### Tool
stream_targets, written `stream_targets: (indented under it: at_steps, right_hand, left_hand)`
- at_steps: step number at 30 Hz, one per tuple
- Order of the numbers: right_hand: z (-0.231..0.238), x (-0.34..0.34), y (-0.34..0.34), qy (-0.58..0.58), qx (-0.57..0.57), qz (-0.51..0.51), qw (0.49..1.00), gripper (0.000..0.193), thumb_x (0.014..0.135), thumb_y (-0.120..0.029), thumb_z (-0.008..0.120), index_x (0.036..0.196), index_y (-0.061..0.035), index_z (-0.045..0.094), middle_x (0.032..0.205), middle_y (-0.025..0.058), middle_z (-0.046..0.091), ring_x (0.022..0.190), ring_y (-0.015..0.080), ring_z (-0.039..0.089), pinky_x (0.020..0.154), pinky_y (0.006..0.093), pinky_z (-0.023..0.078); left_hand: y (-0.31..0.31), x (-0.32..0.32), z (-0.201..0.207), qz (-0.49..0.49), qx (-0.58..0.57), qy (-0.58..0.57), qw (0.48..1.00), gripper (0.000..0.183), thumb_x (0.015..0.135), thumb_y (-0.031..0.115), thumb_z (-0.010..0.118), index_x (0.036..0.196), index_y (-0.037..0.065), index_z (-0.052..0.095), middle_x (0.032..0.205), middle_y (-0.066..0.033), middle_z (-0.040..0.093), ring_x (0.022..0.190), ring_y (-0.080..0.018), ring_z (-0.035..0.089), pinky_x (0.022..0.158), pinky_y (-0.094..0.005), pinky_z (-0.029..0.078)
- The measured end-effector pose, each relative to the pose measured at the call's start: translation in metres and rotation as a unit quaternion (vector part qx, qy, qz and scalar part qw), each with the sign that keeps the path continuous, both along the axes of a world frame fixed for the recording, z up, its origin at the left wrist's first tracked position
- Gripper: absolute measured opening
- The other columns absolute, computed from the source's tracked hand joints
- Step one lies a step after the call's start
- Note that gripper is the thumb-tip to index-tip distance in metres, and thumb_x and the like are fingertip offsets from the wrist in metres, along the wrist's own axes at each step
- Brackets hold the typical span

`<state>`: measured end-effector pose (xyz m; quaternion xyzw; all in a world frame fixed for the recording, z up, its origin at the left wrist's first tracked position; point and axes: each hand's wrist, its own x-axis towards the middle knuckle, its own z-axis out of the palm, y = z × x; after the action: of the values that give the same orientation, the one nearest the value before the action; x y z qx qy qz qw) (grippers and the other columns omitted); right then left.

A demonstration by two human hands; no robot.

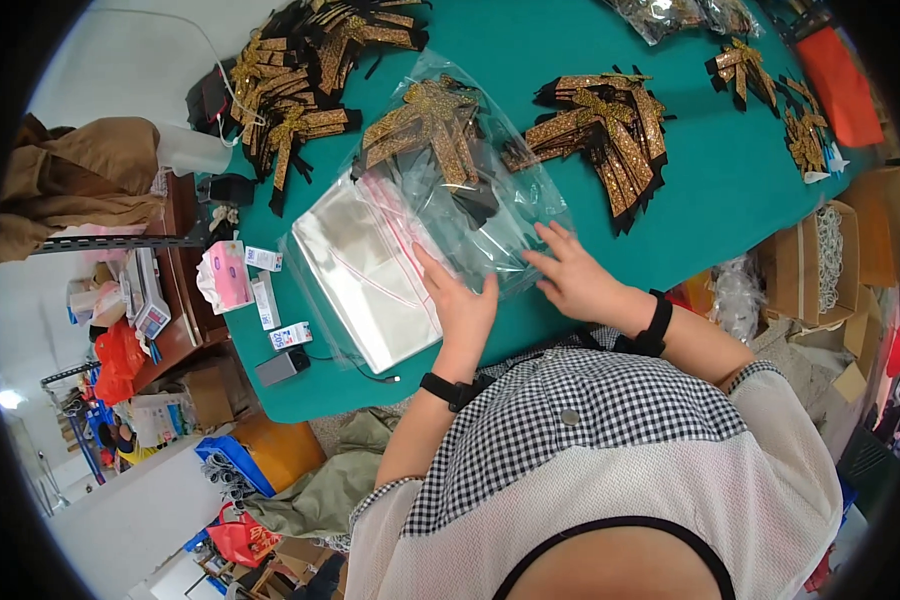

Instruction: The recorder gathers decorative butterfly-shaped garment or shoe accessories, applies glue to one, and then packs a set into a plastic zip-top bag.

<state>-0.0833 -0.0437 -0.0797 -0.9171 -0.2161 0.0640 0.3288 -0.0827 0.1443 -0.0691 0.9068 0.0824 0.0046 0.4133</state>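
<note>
A clear plastic bag (515, 225) lies on the green table with a bundle of gold-glitter and black strips (440, 115) inside it, topped by a gold bow shape. My left hand (460, 310) rests at the bag's near left edge, over the right side of a stack of flat clear bags (355, 270). Its index finger is stretched out and its thumb stands apart. At the bag's near right corner my right hand (582, 278) lies with fingers spread, touching the plastic. A similar loose glitter bundle (615, 125) is just right of the bag.
More glitter bundles (290, 95) are heaped at the far left, and smaller ones (745, 75) at the far right. A pink tissue pack (227, 275), small white boxes (267, 302) and a dark block (283, 367) line the left edge. Cardboard boxes (795, 270) stand beyond the right edge.
</note>
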Motion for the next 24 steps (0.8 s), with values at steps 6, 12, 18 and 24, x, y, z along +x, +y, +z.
stream_targets:
  at_steps: [6,12,18,24]
  right_hand:
    - [0.036,0.000,-0.005,-0.127,-0.035,-0.144,0.981,0.049,0.073,-0.014,0.065,0.118,-0.0062,0.050,0.134,0.0277,0.027,0.120,0.0464,0.032,0.096,0.0502,0.033]
    - [0.038,0.011,-0.080,-0.077,0.210,-0.218,0.950,0.017,0.075,-0.011,0.064,0.090,-0.0032,0.060,0.098,0.0111,0.058,0.088,0.0233,0.057,0.075,0.0337,0.047]
    - [-0.016,0.087,-0.164,-0.022,0.134,-0.473,0.871,0.046,0.075,-0.036,0.065,0.102,-0.0007,0.055,0.087,0.0129,0.060,0.077,0.0266,0.059,0.070,0.0361,0.048]
    - [-0.016,0.125,-0.167,0.171,0.055,-0.442,0.879,0.055,0.068,-0.040,0.067,0.101,0.0016,0.051,0.086,0.0184,0.062,0.081,0.0316,0.061,0.070,0.0384,0.047]
  left_hand:
    - [0.033,-0.023,-0.002,0.051,-0.077,-0.020,0.995,0.045,0.082,0.002,0.047,0.127,-0.001,0.039,0.069,-0.0115,0.059,0.058,-0.0188,0.057,0.055,-0.0304,0.046]
    - [0.018,-0.043,0.053,-0.061,0.121,-0.014,0.991,0.051,0.069,0.009,0.066,0.116,-0.002,0.051,0.087,-0.0102,0.056,0.071,-0.0189,0.053,0.062,-0.0291,0.044]
    - [-0.108,0.033,0.084,-0.285,-0.164,-0.006,0.944,0.045,0.079,0.008,0.060,0.121,-0.001,0.048,0.109,-0.0142,0.053,0.098,-0.0229,0.055,0.082,-0.0306,0.046]
    - [-0.201,0.106,-0.018,-0.097,-0.031,0.128,0.987,0.062,0.080,0.032,0.058,0.126,-0.004,0.038,0.123,-0.0242,0.041,0.112,-0.0326,0.046,0.092,-0.0363,0.039]
